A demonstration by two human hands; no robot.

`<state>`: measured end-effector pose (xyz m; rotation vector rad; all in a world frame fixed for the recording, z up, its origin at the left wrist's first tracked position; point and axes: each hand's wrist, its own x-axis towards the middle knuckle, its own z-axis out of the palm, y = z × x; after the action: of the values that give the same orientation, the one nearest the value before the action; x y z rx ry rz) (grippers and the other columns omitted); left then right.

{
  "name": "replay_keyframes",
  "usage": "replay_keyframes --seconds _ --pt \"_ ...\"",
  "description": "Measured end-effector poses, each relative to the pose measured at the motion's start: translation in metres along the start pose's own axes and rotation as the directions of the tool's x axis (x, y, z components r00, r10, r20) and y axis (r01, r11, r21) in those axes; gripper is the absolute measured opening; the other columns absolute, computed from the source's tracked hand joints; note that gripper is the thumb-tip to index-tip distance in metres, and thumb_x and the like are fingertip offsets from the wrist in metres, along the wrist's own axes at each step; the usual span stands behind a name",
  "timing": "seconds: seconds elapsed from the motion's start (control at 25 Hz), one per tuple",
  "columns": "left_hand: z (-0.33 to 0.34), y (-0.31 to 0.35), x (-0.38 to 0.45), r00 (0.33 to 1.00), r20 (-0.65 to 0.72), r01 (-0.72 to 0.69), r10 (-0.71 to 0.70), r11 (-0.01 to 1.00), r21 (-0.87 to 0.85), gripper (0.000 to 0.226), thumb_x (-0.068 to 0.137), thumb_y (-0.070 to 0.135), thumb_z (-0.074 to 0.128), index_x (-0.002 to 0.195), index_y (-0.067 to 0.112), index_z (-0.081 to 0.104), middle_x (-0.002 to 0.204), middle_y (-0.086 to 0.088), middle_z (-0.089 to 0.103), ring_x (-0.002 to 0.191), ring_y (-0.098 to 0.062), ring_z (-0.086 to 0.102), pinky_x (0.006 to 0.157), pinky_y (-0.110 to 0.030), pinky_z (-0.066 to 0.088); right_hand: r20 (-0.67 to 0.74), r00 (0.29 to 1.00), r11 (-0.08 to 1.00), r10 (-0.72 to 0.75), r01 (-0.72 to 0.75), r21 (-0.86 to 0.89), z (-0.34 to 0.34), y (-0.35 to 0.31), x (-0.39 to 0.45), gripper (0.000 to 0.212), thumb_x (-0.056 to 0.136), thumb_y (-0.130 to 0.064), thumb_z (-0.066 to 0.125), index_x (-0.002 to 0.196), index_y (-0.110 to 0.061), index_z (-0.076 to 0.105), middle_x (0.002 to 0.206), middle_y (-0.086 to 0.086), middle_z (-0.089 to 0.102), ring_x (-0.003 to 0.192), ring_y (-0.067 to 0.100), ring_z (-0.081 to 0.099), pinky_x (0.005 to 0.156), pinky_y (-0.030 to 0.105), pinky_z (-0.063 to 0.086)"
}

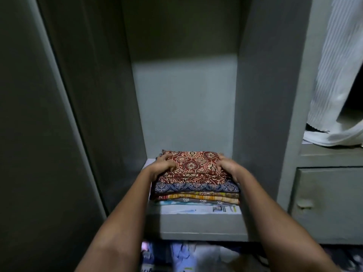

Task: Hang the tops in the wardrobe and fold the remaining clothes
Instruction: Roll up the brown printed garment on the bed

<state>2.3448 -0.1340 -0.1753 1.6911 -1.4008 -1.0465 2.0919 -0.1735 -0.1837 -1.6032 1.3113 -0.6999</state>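
A stack of folded patterned clothes [196, 191] rests on a newspaper-lined wardrobe shelf [200, 226]. The top piece is a red printed cloth [196, 163]; under it lie a blue one, then orange and grey ones. My left hand [164, 165] grips the left edge of the red cloth, fingers curled over it. My right hand [227, 167] holds the right edge the same way. Both forearms reach in from below.
The grey wardrobe door [39, 134] stands open at the left. A white ribbed garment [337, 85] hangs at the right above a closed drawer [330, 205]. More clothes [188, 256] lie blurred on the shelf below.
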Motion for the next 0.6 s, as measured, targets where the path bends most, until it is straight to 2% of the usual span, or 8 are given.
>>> replay_keyframes --seconds 0.08,0.12,0.2,0.28,0.32,0.36,0.44,0.6 --pt "-0.007 -0.004 0.007 0.997 0.067 0.042 -0.05 0.992 0.121 0.077 0.077 0.0 0.054 0.147 0.019 0.027 0.112 -0.02 0.053 0.059 -0.01 0.048 0.052 -0.022 0.042 -0.015 0.999 0.993 0.04 -0.042 -0.109 0.005 0.002 0.01 0.079 0.077 0.008 0.04 0.151 -0.013 0.023 0.159 0.008 0.012 0.114 0.02 0.053 0.082 0.03 0.048" --pt "-0.011 0.001 0.008 0.992 0.113 0.037 -0.059 0.982 0.186 0.08 0.076 0.001 0.055 0.148 0.021 0.025 0.126 -0.026 0.047 0.058 -0.01 0.048 0.048 -0.021 0.042 -0.03 0.998 0.982 0.06 -0.064 -0.176 0.006 -0.003 0.014 0.076 0.079 0.005 0.039 0.15 -0.013 0.024 0.158 0.013 0.015 0.106 0.021 0.055 0.081 0.031 0.052" --pt "-0.016 0.015 0.005 0.981 0.167 0.04 -0.099 0.944 0.329 0.082 0.078 0.0 0.054 0.15 0.023 0.021 0.132 -0.026 0.04 0.068 -0.015 0.054 0.051 -0.022 0.047 -0.072 0.99 0.913 0.118 -0.137 -0.384 0.006 -0.015 0.017 0.067 0.084 -0.002 0.037 0.149 -0.012 0.025 0.154 0.021 0.016 0.128 0.033 0.041 0.106 0.045 0.039" --pt "-0.018 0.025 0.002 0.997 0.018 0.061 -0.081 0.856 0.513 0.077 0.081 0.002 0.054 0.149 0.022 0.026 0.142 -0.021 0.026 0.109 -0.03 0.052 0.083 -0.034 0.052 -0.109 0.986 0.793 0.123 -0.163 -0.587 0.005 -0.033 0.009 0.058 0.092 -0.007 0.035 0.15 -0.009 0.024 0.156 0.022 0.009 0.142 0.039 0.013 0.117 0.046 0.017" --pt "-0.018 0.031 -0.003 0.994 -0.107 0.076 -0.018 0.821 0.566 0.071 0.083 0.006 0.056 0.148 0.02 0.03 0.146 -0.018 0.019 0.124 -0.035 0.04 0.1 -0.038 0.044 -0.129 0.986 0.763 0.103 -0.162 -0.626 0.003 -0.043 0.003 0.057 0.094 -0.009 0.035 0.15 -0.009 0.022 0.157 0.021 0.004 0.143 0.041 0.008 0.116 0.046 0.013" --pt "-0.017 0.037 -0.009 0.975 -0.215 0.069 0.063 0.831 0.552 0.064 0.086 0.009 0.056 0.146 0.017 0.034 0.148 -0.016 0.017 0.13 -0.036 0.034 0.108 -0.039 0.035 -0.154 0.985 0.79 0.083 -0.16 -0.592 0.0 -0.055 -0.004 0.059 0.094 -0.009 0.037 0.151 -0.01 0.021 0.157 0.021 0.001 0.143 0.042 0.008 0.115 0.045 0.014" --pt "-0.015 0.052 -0.025 0.92 -0.33 -0.08 0.213 0.925 0.372 0.054 0.091 0.011 0.053 0.143 0.012 0.039 0.149 -0.013 0.022 0.134 -0.032 0.033 0.111 -0.036 0.029 -0.135 0.991 0.904 0.006 -0.063 -0.424 -0.006 -0.076 -0.017 0.064 0.089 -0.008 0.043 0.15 -0.013 0.024 0.156 0.021 0.008 0.141 0.039 0.017 0.116 0.043 0.019" --pt "0.003 0.09 -0.094 0.867 -0.41 -0.348 0.283 0.933 -0.092 0.046 0.097 0.014 0.046 0.143 0.01 0.04 0.15 -0.008 0.036 0.137 -0.023 0.035 0.11 -0.033 0.027 -0.105 0.983 0.988 -0.15 0.145 -0.056 -0.007 -0.093 -0.072 0.062 0.084 -0.002 0.047 0.145 -0.014 0.037 0.153 0.016 0.028 0.142 0.029 0.023 0.116 0.04 0.022"
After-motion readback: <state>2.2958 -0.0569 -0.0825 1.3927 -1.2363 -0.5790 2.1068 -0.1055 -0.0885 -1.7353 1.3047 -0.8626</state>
